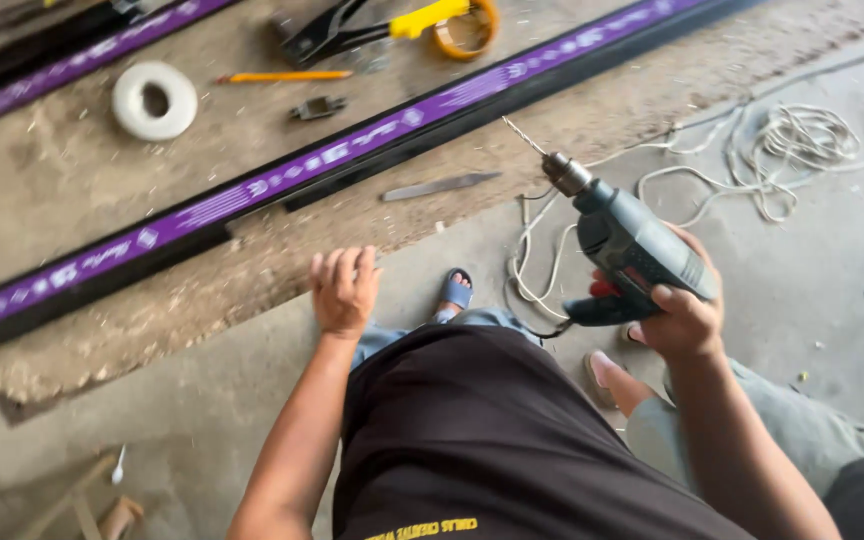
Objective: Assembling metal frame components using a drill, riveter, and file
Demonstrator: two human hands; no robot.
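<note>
One drill (624, 243) in right hand's (685, 315) closed grip; left hand (343, 290) open, empty.

We see two labels, no packages, signs or screens. One purple label strip (282, 180) with pale markings runs along the long black bar (372, 165), diagonally from the left edge, lower middle, to the upper right of the frame. A second purple strip (82, 60) of the same kind lies on another black bar (32, 48) in the upper left corner.
</note>
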